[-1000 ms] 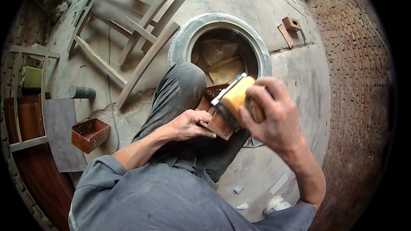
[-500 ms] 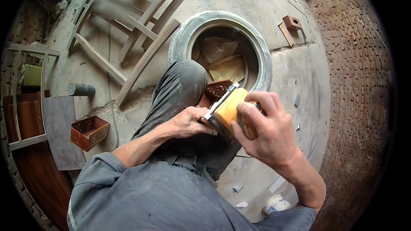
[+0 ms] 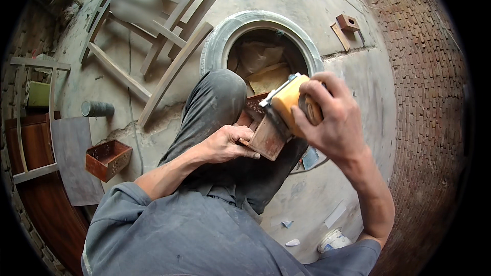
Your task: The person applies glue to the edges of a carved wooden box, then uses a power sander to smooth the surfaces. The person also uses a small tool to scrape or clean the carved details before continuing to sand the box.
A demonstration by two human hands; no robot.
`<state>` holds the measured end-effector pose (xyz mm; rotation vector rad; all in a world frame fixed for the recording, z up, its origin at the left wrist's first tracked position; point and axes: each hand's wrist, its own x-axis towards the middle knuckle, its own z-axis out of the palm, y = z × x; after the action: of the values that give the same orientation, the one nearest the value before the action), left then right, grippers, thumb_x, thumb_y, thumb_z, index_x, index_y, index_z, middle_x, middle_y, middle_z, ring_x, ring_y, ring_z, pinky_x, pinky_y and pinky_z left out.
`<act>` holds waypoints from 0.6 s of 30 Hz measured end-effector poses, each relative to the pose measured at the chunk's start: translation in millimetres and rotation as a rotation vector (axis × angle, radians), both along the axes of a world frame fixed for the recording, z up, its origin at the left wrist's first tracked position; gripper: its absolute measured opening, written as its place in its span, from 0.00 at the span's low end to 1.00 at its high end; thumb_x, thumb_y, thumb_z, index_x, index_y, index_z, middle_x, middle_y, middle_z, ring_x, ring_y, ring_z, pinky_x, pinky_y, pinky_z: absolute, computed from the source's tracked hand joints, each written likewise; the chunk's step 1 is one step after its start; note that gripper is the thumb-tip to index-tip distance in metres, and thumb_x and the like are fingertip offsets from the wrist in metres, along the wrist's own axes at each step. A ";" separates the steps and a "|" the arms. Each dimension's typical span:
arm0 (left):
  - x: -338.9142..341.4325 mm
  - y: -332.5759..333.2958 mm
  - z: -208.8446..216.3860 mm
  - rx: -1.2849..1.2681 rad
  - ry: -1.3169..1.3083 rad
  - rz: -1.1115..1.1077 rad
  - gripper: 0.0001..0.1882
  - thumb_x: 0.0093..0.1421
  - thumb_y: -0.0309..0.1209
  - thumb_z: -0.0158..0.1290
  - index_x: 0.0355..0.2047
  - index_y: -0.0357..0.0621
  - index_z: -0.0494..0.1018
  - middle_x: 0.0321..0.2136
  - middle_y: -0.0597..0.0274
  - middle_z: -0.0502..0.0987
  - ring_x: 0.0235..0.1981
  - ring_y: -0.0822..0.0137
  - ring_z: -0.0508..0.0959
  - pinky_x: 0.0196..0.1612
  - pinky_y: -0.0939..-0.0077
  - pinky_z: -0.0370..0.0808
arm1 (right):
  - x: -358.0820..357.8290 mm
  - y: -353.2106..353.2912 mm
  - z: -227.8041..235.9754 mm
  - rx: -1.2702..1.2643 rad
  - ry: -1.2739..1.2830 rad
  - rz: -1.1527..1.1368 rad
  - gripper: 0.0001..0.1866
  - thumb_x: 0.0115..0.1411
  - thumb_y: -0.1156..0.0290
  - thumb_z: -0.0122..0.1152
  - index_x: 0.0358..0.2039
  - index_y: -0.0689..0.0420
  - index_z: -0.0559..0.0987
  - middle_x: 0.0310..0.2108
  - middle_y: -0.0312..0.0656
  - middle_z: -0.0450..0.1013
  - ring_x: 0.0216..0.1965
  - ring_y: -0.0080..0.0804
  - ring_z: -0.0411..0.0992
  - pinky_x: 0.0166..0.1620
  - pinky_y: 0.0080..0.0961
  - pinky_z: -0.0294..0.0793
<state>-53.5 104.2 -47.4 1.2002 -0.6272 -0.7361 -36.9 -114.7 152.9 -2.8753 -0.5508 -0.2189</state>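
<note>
My left hand (image 3: 230,144) grips the near edge of a small reddish-brown wooden box (image 3: 268,140), which rests over my lap beside my raised knee. My right hand (image 3: 332,115) is wrapped round the yellow power sander (image 3: 286,103), with its fingers over the rounded dark end. The sander is tilted, its flat pad with metal clamp at the box's right side. Whether the pad touches the wood I cannot tell. The far end of the box is partly hidden behind the sander.
A large tyre (image 3: 215,46) lies ahead, holding plastic and cardboard. Left of it lie wooden frames (image 3: 174,76), a cylinder (image 3: 97,108) and a reddish box (image 3: 108,159). A small block (image 3: 348,23) lies at right, before a brick surface (image 3: 424,97). A white tub (image 3: 333,240) stands at lower right.
My right hand has moved the sander to the right and slightly away, uncovering more of the box face. My left hand keeps its hold in nearly the same place.
</note>
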 end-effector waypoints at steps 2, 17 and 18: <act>-0.9 -1.3 -1.6 -0.006 -0.009 0.012 0.13 0.58 0.27 0.72 0.43 0.39 0.84 0.34 0.63 0.81 0.38 0.69 0.78 0.45 0.71 0.74 | 2.8 -2.0 0.3 0.001 -0.011 -0.004 0.14 0.55 0.69 0.72 0.41 0.52 0.80 0.44 0.41 0.72 0.42 0.45 0.74 0.39 0.39 0.80; 0.2 -1.1 -1.9 0.001 0.046 -0.017 0.13 0.60 0.25 0.70 0.45 0.40 0.83 0.38 0.62 0.82 0.43 0.68 0.79 0.49 0.69 0.75 | -0.5 -1.4 1.7 -0.015 0.012 -0.006 0.14 0.55 0.69 0.72 0.42 0.53 0.80 0.45 0.42 0.73 0.43 0.46 0.75 0.39 0.40 0.80; 1.4 0.9 -3.0 -0.014 0.026 -0.015 0.13 0.60 0.24 0.70 0.45 0.39 0.83 0.40 0.64 0.83 0.44 0.70 0.80 0.49 0.71 0.75 | -4.4 1.6 0.7 0.006 0.002 0.022 0.14 0.55 0.69 0.72 0.41 0.52 0.80 0.45 0.42 0.73 0.43 0.45 0.75 0.39 0.39 0.81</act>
<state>-52.1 105.1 -50.5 1.1725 -0.6192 -0.7580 -41.3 -113.1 153.6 -2.8615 -0.5807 -0.2142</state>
